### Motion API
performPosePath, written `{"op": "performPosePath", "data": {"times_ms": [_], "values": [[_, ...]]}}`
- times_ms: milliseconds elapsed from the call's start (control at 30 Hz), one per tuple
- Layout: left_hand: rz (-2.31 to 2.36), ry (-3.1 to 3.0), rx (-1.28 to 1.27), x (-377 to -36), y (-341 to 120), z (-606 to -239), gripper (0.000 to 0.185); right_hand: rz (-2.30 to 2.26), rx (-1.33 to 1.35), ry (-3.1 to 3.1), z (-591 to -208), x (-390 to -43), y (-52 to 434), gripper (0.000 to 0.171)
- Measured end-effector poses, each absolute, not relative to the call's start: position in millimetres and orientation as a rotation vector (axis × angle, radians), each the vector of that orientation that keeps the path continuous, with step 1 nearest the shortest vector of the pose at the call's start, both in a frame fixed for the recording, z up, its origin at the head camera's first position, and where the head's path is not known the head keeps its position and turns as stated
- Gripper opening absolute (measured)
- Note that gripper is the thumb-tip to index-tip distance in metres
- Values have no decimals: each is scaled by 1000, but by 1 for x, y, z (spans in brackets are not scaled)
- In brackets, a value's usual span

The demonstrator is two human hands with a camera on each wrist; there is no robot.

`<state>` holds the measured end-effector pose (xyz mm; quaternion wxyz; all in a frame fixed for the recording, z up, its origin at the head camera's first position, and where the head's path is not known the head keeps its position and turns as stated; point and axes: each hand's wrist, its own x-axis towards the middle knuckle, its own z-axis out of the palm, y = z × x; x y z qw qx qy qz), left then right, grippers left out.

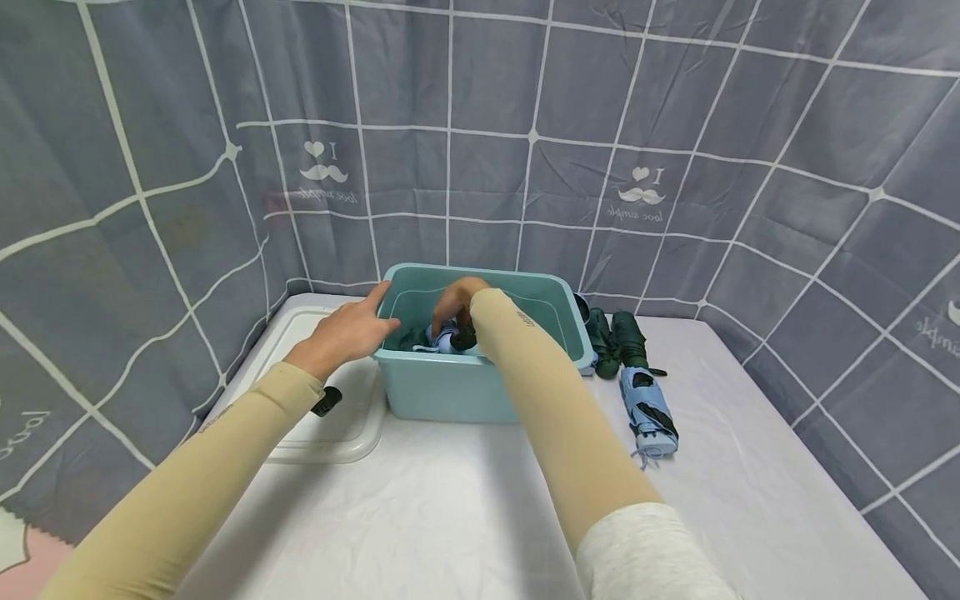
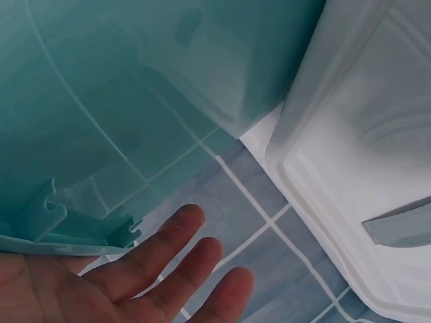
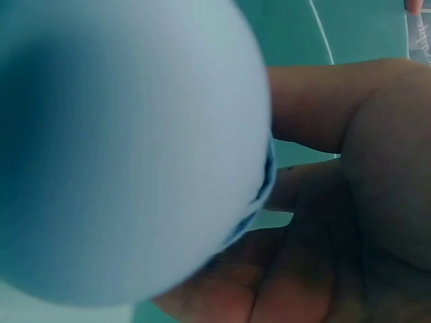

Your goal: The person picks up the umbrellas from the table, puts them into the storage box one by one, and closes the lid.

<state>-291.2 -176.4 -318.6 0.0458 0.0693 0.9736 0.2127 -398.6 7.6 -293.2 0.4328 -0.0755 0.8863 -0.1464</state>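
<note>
Right hand (image 1: 453,302) inside teal bin (image 1: 480,392) grasping light-blue folded umbrella (image 1: 442,337) (blurred close-up), left hand (image 1: 348,332) flat-fingered at bin's 9 o'clock rim

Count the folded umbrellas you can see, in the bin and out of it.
4 for certain: a light blue umbrella gripped by the right hand inside the teal bin; two dark green umbrellas and another light blue one on the table beside it. More may lie hidden in the bin.
</note>
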Motion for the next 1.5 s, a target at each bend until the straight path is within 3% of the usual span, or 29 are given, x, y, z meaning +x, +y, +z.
{"op": "performPosePath", "data": {"times_ms": [700,1267,1500], "values": [[657,2967,213,-291,-177,-321,79,-263,-306,2229,-305,-402,2,57],[666,2955,217,-292,-177,-321,79,-411,-356,2153,-315,-405,11,41],[661,2951,214,-292,-177,-320,79,-415,-346,2160,-318,-407,13,51]]}}
